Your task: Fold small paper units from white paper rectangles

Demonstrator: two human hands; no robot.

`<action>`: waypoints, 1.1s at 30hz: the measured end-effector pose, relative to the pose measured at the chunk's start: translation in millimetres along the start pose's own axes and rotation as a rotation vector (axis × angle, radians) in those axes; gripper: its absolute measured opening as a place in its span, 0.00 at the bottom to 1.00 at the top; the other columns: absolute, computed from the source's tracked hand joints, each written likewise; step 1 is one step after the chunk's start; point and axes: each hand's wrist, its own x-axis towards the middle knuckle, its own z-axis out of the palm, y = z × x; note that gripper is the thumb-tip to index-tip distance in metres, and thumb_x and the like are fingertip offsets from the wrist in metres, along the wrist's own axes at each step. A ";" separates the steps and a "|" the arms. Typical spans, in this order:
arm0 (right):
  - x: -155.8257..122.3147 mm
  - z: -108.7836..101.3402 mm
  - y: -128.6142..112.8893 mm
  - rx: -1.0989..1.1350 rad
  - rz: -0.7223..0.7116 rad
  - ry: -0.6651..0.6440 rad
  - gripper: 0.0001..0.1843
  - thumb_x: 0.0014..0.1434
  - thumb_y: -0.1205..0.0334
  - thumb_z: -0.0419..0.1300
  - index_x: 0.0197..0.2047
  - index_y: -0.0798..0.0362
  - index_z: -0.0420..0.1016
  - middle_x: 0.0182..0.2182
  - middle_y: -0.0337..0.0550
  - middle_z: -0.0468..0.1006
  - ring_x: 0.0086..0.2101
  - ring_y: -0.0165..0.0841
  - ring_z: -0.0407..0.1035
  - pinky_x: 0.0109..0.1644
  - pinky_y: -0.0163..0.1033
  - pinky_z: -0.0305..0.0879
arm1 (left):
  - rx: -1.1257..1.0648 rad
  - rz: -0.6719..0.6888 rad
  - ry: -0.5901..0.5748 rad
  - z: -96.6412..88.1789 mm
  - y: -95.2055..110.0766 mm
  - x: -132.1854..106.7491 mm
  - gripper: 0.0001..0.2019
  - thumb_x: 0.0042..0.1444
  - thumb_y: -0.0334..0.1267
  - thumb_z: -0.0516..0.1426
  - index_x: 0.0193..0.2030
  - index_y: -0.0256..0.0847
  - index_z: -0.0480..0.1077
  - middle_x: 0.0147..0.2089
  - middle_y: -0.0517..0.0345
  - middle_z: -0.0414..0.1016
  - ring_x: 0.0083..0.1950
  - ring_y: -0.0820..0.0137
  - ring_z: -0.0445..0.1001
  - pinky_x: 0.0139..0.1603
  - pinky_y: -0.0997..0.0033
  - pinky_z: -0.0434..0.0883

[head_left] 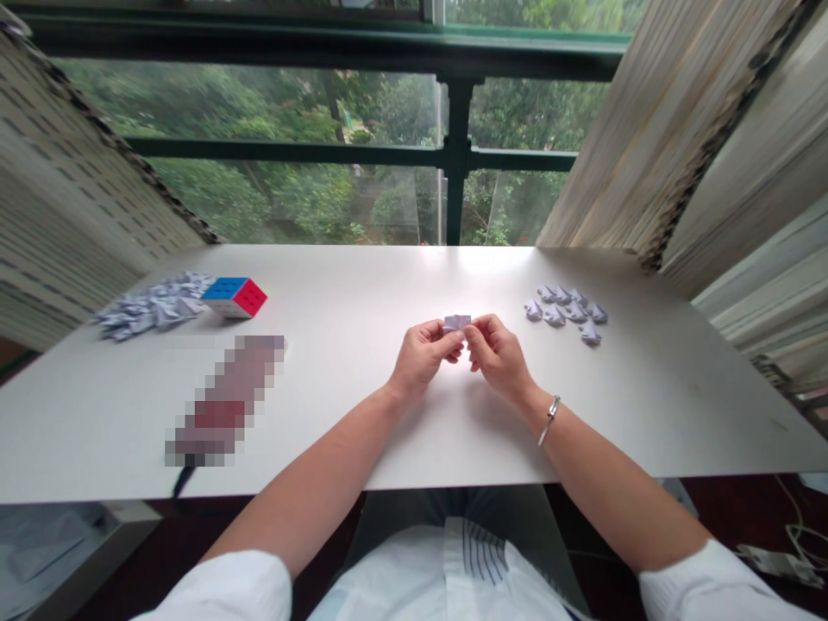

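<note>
Holding a folded paper (457, 323) between left hand (422, 354) and right hand (499, 352), about midway between the left and right edges of the tabletop (362, 285) and well in from the near edge. Pinching the left end between left thumb and forefinger, with the other fingers curled in. Pinching the right end likewise, right thumb toward the near edge, other fingers bent below. Cannot tell, from this angle, a paper resting on the tabletop from one just above it.

Wearing a bracelet (549, 420) on the right wrist and a white shirt (394, 578).

To the right, toward the far right corner, have a group of folded pieces (555, 316) set close together, with one a little nearer the near edge than the others. Near the far left corner, have a heap (155, 304) of similar paper, with a cube (234, 297) just beside, blue on top, red and white on the sides in view. Between cube and near edge, toward the left, have a pixelated object (223, 401), too blurred to name, with a black strap (185, 479) reaching the near edge. Beyond the far edge, facing a green-framed window (457, 155).
</note>
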 end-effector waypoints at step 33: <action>3.0 -7.4 -1.4 -0.103 0.051 -0.244 0.19 0.61 0.43 0.56 0.32 0.52 0.66 0.23 0.36 0.74 0.19 0.26 0.67 0.21 0.30 0.62 | -0.028 -0.120 -0.055 -14.5 3.1 9.0 0.15 0.43 0.45 0.69 0.31 0.36 0.73 0.27 0.59 0.75 0.29 0.73 0.73 0.35 0.69 0.72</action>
